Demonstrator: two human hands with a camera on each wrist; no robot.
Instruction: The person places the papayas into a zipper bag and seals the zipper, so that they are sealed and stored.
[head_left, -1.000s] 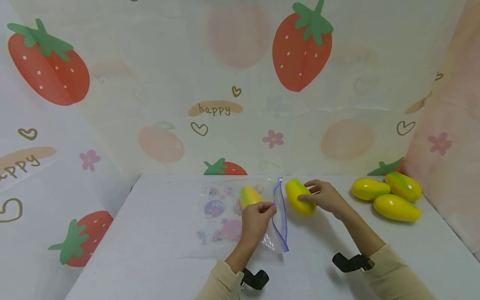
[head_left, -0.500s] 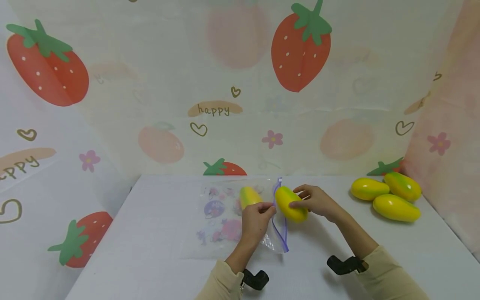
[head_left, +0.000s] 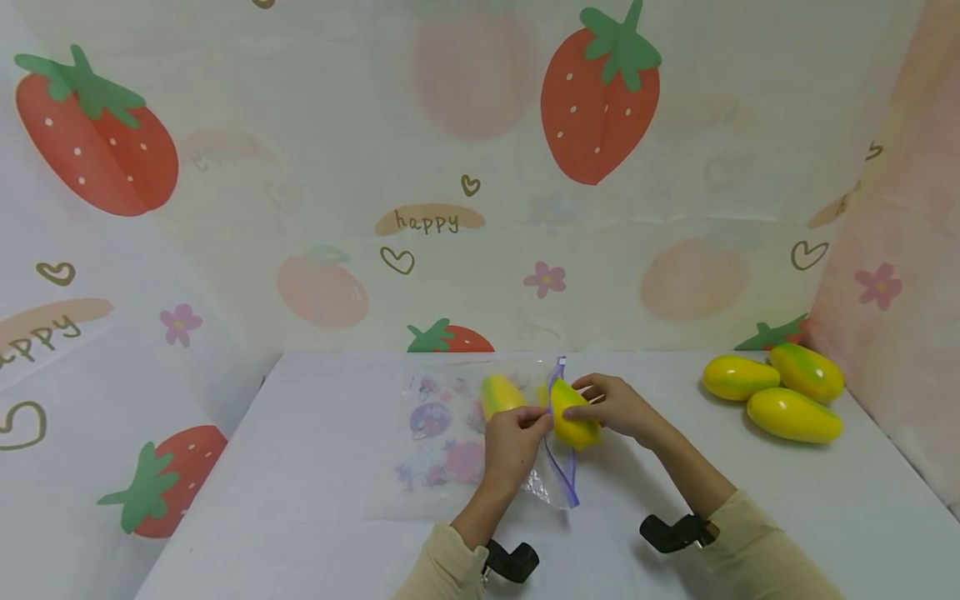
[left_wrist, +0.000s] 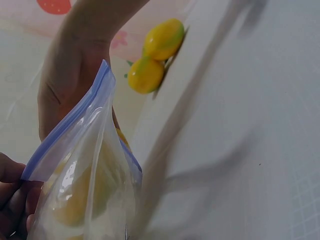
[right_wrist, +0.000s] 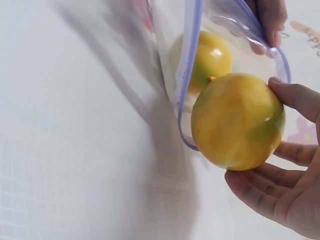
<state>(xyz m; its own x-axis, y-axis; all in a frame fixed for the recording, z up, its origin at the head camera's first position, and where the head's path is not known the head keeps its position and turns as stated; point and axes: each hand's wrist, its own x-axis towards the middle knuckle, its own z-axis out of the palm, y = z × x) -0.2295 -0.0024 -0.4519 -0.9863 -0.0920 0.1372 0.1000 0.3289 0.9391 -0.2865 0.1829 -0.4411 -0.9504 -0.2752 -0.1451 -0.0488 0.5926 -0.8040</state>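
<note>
A clear zip bag (head_left: 442, 492) with a purple zip edge and printed pictures lies on the table, its mouth held apart toward the right. My left hand (head_left: 512, 450) pinches the bag's rim between thumb and fingers. Inside the bag is one yellow-green mango (head_left: 501, 395), seen also through the mouth in the right wrist view (right_wrist: 214, 55). My right hand (head_left: 618, 408) holds a second mango (right_wrist: 237, 122) between thumb and fingers at the opening. That mango's leading end is within the purple rim; its rear end sticks out.
Three more mangoes (head_left: 793, 414) lie together at the table's back right. The white table (head_left: 247, 492) meets a strawberry-printed backdrop (head_left: 330, 167) behind and at both sides. A black wrist-camera mount (head_left: 678, 533) sits on each forearm.
My right hand has moved left and slightly toward me, carrying the mango from beside the bag into its mouth. My left hand stays on the rim.
</note>
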